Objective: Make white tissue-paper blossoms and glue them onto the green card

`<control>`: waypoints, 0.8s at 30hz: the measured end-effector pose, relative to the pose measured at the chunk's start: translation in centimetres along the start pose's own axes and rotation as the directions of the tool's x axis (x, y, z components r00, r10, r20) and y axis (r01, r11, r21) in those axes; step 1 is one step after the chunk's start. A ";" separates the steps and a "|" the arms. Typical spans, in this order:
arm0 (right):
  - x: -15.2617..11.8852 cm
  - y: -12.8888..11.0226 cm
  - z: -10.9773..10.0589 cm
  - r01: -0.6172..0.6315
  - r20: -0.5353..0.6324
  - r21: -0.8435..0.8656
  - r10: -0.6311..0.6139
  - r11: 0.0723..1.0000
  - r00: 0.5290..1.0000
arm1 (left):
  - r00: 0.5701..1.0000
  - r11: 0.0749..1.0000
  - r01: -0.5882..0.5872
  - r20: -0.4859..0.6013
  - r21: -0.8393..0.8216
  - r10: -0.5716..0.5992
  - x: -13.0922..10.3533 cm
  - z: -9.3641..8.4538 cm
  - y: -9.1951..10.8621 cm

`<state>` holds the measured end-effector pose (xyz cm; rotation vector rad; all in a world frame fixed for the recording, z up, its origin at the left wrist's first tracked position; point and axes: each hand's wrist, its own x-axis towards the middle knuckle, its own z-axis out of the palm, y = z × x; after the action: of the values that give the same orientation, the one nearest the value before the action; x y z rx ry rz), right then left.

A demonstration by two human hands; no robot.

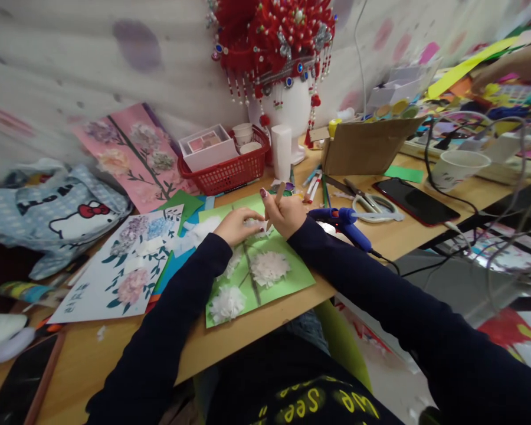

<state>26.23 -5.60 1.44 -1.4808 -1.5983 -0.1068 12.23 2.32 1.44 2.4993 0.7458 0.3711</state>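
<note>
A light green sheet (292, 282) lies on the table, with ruffled white paper flowers (269, 268) set around a dark painted stem (251, 274). Over its upper half my right hand (287, 215) is closed around a thin brown wooden stick (281, 192), held roughly upright. My left hand (238, 226) rests beside it, fingers bent onto a small piece of white paper (251, 223); the fingertips partly hide it. More white tissue paper (202, 230) lies just left of this hand. A blue glue gun (351, 227) is near my right wrist.
Scissors (374, 203), a phone (418, 200) and a paper cup (458, 168) stand to the right, with trailing cables. Behind are a red basket (228, 177) and a cardboard piece (371, 147). Finished flower pictures (135, 260) lie left. Another person's arm (513, 65) reaches in top right.
</note>
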 end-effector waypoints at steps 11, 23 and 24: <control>-0.3 0.0 0.3 0.006 0.030 0.118 -0.009 0.993 0.999 | 0.948 0.990 0.104 -0.291 -0.092 -0.127 -4.4 -9.9 -0.8; -0.6 0.2 0.4 -0.049 -0.082 0.224 0.069 0.973 0.994 | 0.933 0.935 0.348 -0.125 0.065 -0.339 -9.8 -11.1 -8.0; -0.6 0.2 0.4 -0.044 -0.083 0.232 0.065 0.972 0.994 | 0.934 0.932 0.349 -0.113 0.097 -0.338 -9.7 -10.9 -8.2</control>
<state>26.08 -5.80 0.73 -1.3199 -1.4441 0.0417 -3.45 6.94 5.07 2.4041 1.2535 0.3279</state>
